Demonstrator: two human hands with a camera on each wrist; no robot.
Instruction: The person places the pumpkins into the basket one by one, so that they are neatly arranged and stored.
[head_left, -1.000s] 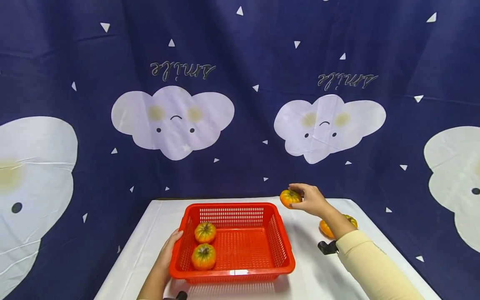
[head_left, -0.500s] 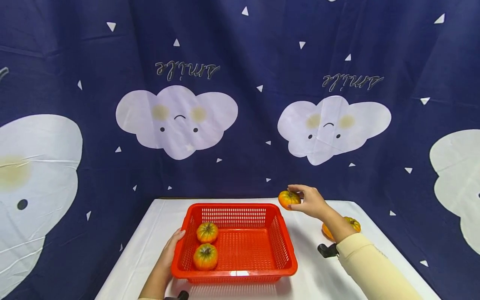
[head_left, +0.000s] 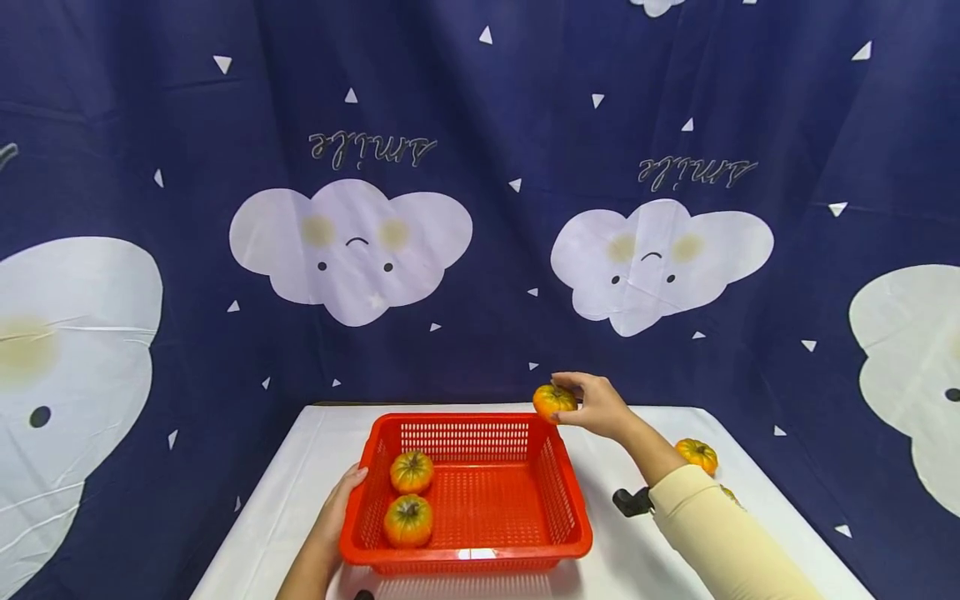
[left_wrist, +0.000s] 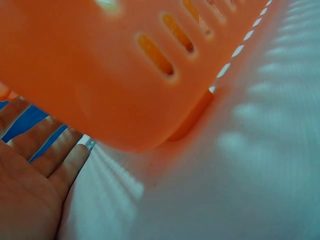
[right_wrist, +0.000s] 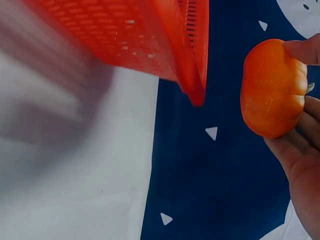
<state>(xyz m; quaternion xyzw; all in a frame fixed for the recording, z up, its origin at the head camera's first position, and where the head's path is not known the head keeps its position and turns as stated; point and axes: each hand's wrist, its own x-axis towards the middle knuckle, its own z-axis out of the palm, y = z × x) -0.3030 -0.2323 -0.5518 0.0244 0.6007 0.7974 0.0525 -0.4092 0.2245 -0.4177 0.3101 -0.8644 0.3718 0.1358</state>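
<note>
My right hand (head_left: 592,406) pinches a small orange-and-green pumpkin (head_left: 553,402) between thumb and fingers, raised by the back right corner of a red plastic basket (head_left: 480,554). In the right wrist view the pumpkin (right_wrist: 272,90) shows its smooth orange underside, with its stem towards the palm. Two more pumpkins lie inside the basket along its left side, a rear pumpkin (head_left: 412,472) and a front pumpkin (head_left: 408,522). My left hand (head_left: 337,504) rests against the basket's left rim. Its fingers (left_wrist: 42,135) look straight in the left wrist view, their tips partly hidden by the basket wall.
Right of the basket, a pumpkin (head_left: 697,455) sits on the white-covered table (head_left: 622,554); another pumpkin (head_left: 731,495) is mostly hidden behind the right sleeve. A black wrist mount (head_left: 632,502) juts out from that sleeve. A dark blue curtain (head_left: 495,350) with clouds hangs behind the table.
My right hand has moved left with the pumpkin, from beside the basket to its back right corner. The pumpkins on the right now show more. The left hand has stayed at the rim.
</note>
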